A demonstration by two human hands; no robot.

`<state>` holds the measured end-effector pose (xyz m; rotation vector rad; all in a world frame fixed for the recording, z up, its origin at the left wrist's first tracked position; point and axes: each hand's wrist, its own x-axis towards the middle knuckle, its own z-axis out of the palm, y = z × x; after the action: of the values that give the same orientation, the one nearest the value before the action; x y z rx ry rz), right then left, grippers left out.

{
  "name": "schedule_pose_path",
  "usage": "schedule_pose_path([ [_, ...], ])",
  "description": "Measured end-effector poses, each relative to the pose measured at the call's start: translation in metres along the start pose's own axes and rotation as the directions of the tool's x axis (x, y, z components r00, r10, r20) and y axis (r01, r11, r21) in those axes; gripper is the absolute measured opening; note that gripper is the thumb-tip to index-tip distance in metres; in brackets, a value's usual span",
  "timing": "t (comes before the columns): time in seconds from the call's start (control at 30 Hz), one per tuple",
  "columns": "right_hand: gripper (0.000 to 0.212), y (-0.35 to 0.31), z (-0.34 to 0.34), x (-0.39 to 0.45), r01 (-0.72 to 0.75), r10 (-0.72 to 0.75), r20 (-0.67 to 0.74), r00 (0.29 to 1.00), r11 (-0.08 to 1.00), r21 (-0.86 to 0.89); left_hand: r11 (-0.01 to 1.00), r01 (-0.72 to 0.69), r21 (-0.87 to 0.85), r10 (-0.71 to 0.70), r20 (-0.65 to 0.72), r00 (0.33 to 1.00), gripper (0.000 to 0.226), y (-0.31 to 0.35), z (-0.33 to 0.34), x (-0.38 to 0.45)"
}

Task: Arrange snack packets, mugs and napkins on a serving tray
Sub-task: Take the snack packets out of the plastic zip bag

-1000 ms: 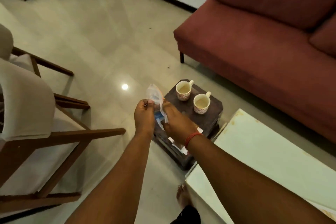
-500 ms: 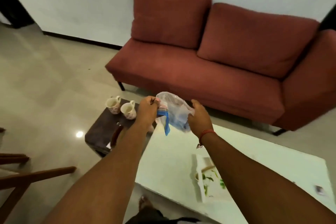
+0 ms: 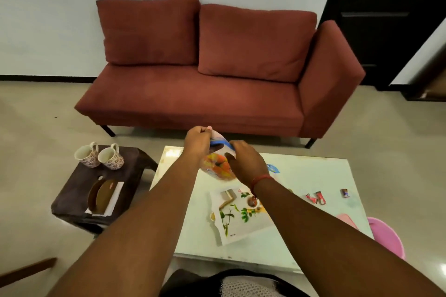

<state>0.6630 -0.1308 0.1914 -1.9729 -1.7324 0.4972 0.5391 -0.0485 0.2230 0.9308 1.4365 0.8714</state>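
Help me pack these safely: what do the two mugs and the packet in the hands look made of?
The two mugs look like glazed ceramic: thick pale walls, glossy, with a printed floral pattern. The packet looks like thin glossy plastic film: it crumples between the left hand and right hand.

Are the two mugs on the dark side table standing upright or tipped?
Upright: both mugs stand on the side table, rims up.

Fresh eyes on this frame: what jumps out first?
Both hands, left and right, grip a snack bag mid-frame over the white table. Behind it a red sofa fills the wall. Two mugs stand on a dark stool at left.
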Motion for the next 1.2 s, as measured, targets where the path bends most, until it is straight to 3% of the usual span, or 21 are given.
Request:
schedule_pose_path([
  [0.17, 0.016, 0.009, -0.006, -0.008, -0.09, 0.084, -0.055, 0.995, 0.989, -0.114, 0.982, 0.11, -0.155, -0.114, -0.017, 0.993, 0.018, -0.002, -0.002, -0.008],
  [0.33, 0.014, -0.002, -0.006, -0.011, -0.132, 0.129, -0.033, 0.991, 0.988, -0.084, 0.922, 0.139, -0.363, -0.125, 0.063, 0.99, 0.038, -0.012, -0.011, -0.022],
  [0.57, 0.022, -0.021, -0.001, -0.011, -0.175, 0.176, -0.007, 0.984, 0.977, -0.122, 0.977, 0.201, 0.075, -0.214, 0.282, 0.935, 0.032, -0.052, -0.011, -0.048],
  [0.7, 0.013, -0.025, 0.008, -0.019, -0.174, 0.181, 0.033, 0.983, 0.974, -0.145, 0.974, 0.217, 0.063, -0.226, 0.321, 0.92, 0.033, -0.055, 0.0, -0.057],
  [0.93, 0.032, -0.017, 0.011, -0.033, -0.19, 0.185, 0.113, 0.976, 0.981, 0.037, 0.972, 0.166, 0.166, -0.203, 0.244, 0.948, 0.033, -0.056, 0.02, -0.057],
  [1.2, 0.031, 0.006, -0.008, -0.021, -0.124, 0.132, -0.047, 0.99, 0.98, 0.154, 0.989, 0.125, 0.076, -0.134, 0.13, 0.982, 0.02, -0.046, 0.054, -0.042],
])
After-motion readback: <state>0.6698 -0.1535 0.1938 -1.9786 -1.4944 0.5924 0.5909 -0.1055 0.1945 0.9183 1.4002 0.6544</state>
